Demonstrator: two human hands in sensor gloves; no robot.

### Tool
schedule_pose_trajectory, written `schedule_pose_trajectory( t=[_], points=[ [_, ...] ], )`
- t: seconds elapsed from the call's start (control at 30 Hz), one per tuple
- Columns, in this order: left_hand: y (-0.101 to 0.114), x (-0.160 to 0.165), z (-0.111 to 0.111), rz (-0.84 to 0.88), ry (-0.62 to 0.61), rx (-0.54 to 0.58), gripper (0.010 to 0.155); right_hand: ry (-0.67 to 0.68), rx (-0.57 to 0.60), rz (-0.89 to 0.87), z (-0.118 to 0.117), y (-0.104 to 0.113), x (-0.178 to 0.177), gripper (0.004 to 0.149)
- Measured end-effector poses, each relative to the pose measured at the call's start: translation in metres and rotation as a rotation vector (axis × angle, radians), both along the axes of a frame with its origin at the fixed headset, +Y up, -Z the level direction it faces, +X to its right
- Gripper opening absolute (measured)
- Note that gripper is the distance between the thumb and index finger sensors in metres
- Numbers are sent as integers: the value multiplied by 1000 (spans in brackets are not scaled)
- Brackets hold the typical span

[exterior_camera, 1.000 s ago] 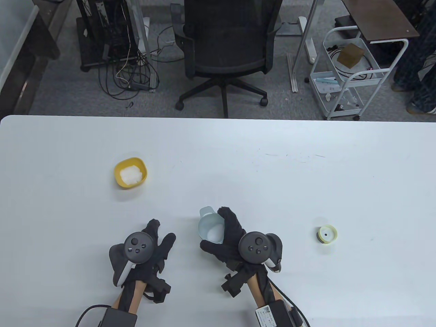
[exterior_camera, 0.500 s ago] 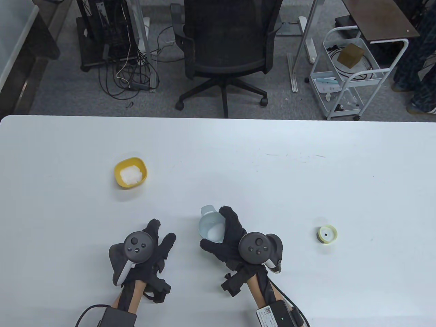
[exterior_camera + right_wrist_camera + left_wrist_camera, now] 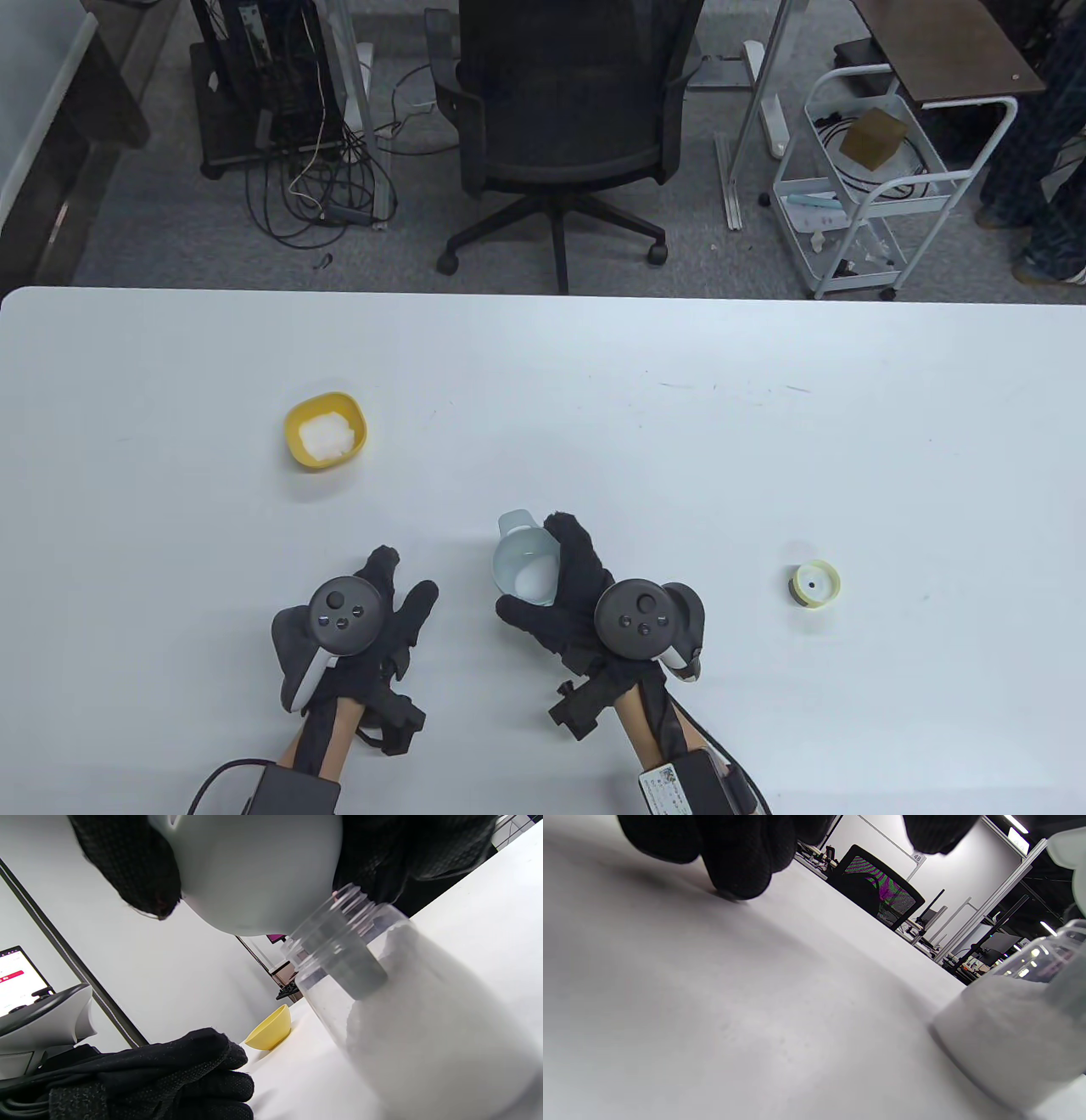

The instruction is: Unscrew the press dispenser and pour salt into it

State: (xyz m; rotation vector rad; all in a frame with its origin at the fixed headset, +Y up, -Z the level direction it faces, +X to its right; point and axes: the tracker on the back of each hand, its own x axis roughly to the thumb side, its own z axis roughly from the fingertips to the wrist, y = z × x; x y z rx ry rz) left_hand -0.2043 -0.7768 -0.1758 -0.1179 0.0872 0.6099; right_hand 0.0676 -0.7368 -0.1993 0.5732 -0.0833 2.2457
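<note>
My right hand grips a pale blue-grey funnel near the table's front middle. The right wrist view shows the funnel seated in the open threaded mouth of the clear dispenser jar, which stands on the table and holds white salt. My left hand rests on the table to the left of the jar, holding nothing; its fingertips touch the tabletop. The jar also shows in the left wrist view. A yellow bowl with salt sits at the far left. The dispenser's pale yellow cap lies to the right.
The white table ends at its far edge, beyond which stand an office chair and a white cart. The yellow bowl also shows behind the left hand in the right wrist view.
</note>
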Motion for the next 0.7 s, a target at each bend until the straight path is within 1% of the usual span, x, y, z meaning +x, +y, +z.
schedule_pose_trajectory(
  t=[0.07,0.1,0.13,0.2,0.37,0.7],
  points=[
    [0,0,0,-4,0,0,92,-8,0,52,2,-6,2,107],
    [0,0,0,-8,-1,2,92,-9,24,26,1,-6,1,107],
    [0,1,0,-9,-1,3,92,-11,-5,18,1,-6,0,107],
    [0,1,0,-11,-3,4,92,-9,12,31,1,-6,0,107],
    [-1,2,1,-18,-11,8,92,-5,7,26,2,-6,0,108],
    [3,2,1,33,-19,20,92,-5,0,32,1,-2,-1,108]
  ],
)
